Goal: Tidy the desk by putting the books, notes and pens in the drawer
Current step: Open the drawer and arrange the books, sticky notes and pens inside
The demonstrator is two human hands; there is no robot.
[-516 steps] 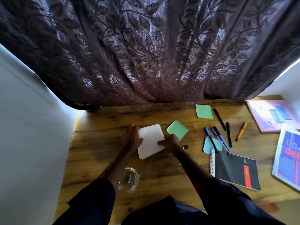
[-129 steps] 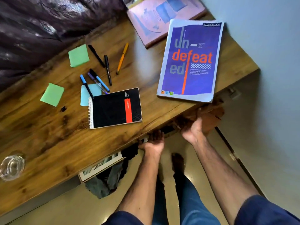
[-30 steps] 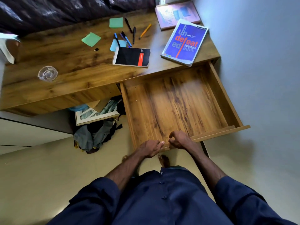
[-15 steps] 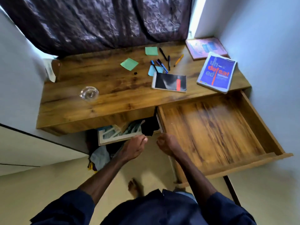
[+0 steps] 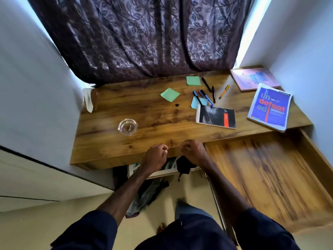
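left grip (image 5: pixel 155 156) and right grip (image 5: pixel 193 152) curl empty at the bench (image 5: pixel 108 141) edge, black notebook (image 5: pixel 216 117) apart at 1 o'clock

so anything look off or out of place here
The blue book overhangs the front edge of the desk above the open drawer, and a loose black cap lies apart from the pens. Nothing looks spilled or damaged.

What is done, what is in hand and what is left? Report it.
Done: the drawer stands pulled out, its visible floor bare. In hand: nothing; the left hand and right hand hover curled at the desk front edge. Left: the blue book, pink book, black notebook, green notes, blue note and pens all lie on the desk.
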